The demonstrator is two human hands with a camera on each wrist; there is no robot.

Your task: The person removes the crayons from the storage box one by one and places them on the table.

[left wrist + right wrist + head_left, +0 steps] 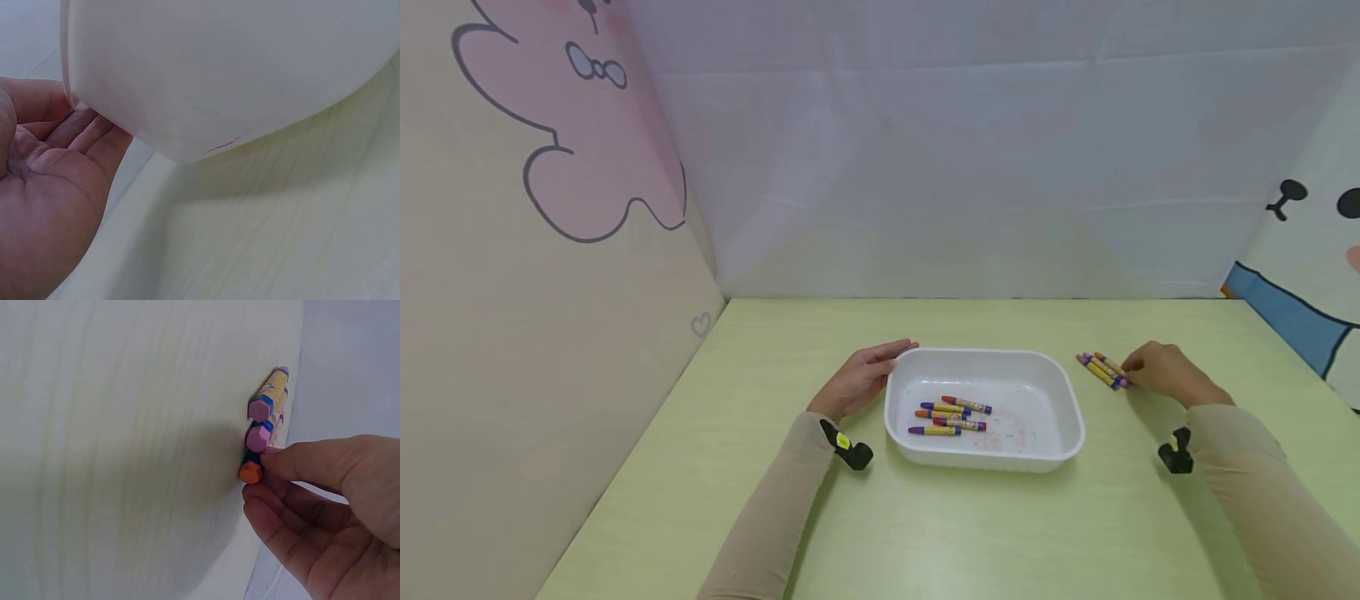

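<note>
A white plastic tray holds several crayons with red, blue, orange and purple tips, lying side by side in its left half. My left hand grips the tray's far left corner. From the left wrist, its fingers pass behind the tray wall and the thumb meets the rim. Right of the tray, a small group of crayons lies on the table. With thumb and fingertips, my right hand pinches the near end of the orange crayon. Beside it lie two pinkish crayons.
The pale yellow-green table runs back to a white cloth wall. Side panels with cartoon drawings stand at left and right. Crayon smudges mark the tray floor.
</note>
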